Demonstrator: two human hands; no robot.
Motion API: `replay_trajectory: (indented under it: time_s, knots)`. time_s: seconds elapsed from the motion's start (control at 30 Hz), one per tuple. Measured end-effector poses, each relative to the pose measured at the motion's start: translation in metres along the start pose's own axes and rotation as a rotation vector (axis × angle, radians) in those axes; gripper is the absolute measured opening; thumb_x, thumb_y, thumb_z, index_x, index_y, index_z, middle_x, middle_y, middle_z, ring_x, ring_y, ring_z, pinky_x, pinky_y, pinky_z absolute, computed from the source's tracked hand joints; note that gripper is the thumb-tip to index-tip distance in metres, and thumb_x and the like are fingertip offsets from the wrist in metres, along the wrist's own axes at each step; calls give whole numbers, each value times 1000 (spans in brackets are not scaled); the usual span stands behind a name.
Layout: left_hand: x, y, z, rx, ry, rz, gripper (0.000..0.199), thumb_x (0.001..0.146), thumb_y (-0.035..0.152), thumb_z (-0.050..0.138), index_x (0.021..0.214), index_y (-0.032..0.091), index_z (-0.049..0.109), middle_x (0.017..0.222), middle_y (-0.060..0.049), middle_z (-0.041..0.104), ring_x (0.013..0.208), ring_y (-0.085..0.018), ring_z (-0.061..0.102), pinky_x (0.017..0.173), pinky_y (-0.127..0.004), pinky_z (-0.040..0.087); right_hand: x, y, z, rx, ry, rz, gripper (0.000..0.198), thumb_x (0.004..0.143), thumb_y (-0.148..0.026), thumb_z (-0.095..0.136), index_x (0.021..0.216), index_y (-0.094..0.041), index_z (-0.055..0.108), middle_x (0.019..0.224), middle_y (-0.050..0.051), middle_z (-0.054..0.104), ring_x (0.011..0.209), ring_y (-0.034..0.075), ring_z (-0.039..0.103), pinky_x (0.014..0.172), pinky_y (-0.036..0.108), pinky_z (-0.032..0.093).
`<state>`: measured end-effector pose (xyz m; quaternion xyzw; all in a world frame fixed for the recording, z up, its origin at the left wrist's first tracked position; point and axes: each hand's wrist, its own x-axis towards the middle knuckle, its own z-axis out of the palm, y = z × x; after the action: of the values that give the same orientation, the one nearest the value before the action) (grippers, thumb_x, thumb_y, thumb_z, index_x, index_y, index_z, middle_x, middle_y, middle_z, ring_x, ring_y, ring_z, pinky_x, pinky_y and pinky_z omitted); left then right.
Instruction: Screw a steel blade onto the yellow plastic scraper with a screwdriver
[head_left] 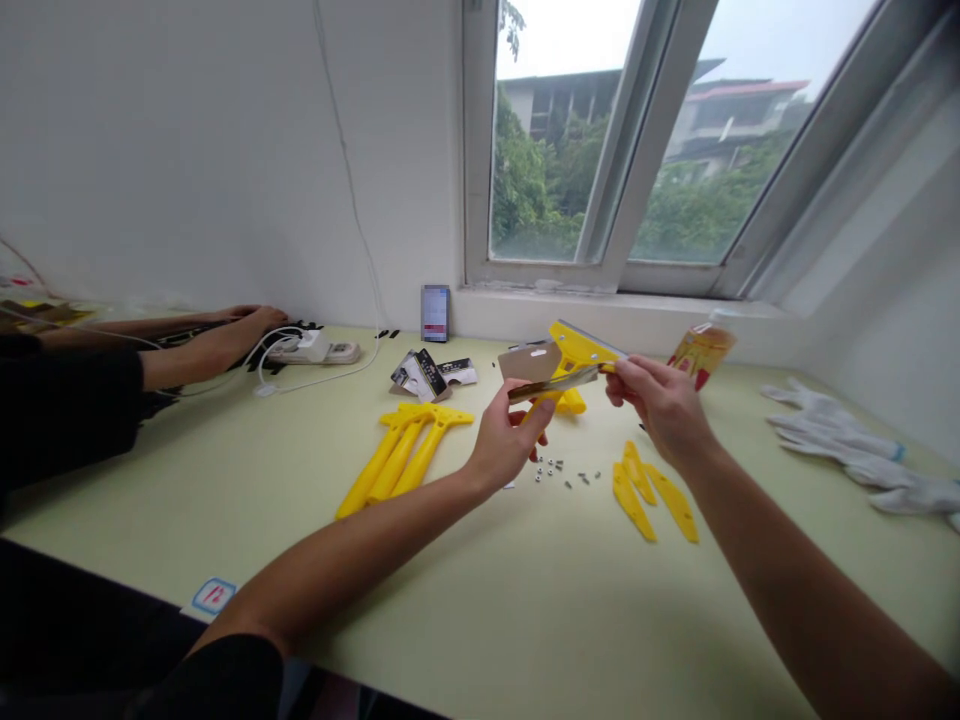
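Note:
Above the pale green table (525, 600), my left hand (504, 438) pinches one end of a thin metal blade (553, 384), with a brown card packet (529, 360) just behind it. My right hand (660, 405) grips the other end of the blade together with a yellow plastic scraper (576, 350). Below the hands lie small screws and nuts (564, 472). To their left is a pile of yellow scraper handles (405, 445). Three yellow flat plates (651, 490) rest under my right wrist.
Another person's arms (202, 345) rest at the far left beside a white power strip (311, 348) and cable. Blade boxes (427, 374) and a phone (435, 312) stand near the wall. An orange packet (701, 352) and white gloves (847, 440) lie at the right.

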<state>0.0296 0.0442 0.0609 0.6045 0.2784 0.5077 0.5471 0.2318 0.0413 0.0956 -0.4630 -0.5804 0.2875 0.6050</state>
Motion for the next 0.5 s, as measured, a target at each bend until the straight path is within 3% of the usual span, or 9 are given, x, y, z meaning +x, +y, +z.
replay_trajectory:
  time_s: [0.13, 0.27, 0.4, 0.5]
  knots:
    - [1, 0, 2, 134, -41, 5, 31, 90, 47, 58, 104, 21, 48, 93, -3, 58, 61, -11, 59, 39, -18, 46, -3, -9, 0, -95, 63, -33, 33, 81, -41, 65, 60, -18, 59, 56, -1, 52, 56, 10, 45, 52, 24, 36]
    - [4, 6, -6, 420, -107, 117, 19, 97, 37, 45, 94, 19, 50, 90, -4, 57, 77, -15, 61, 59, -25, 54, -4, -19, -4, -211, 200, -83, 31, 79, -33, 66, 54, -16, 57, 51, -1, 52, 50, 8, 41, 47, 23, 31]
    - [2, 18, -14, 793, -340, 288, 15, 96, 29, 46, 88, 19, 53, 91, -6, 57, 83, -18, 57, 70, -30, 51, -5, -27, -7, -104, 336, -141, 20, 77, -26, 66, 62, -15, 59, 51, -2, 52, 48, 7, 44, 47, 22, 35]
    - [-4, 27, -14, 989, -497, 293, 15, 96, 30, 47, 90, 20, 56, 89, -5, 57, 76, -18, 56, 66, -30, 48, -7, -39, -7, -11, 442, -213, 14, 76, -25, 67, 68, -16, 60, 53, -2, 54, 47, 8, 49, 48, 25, 40]
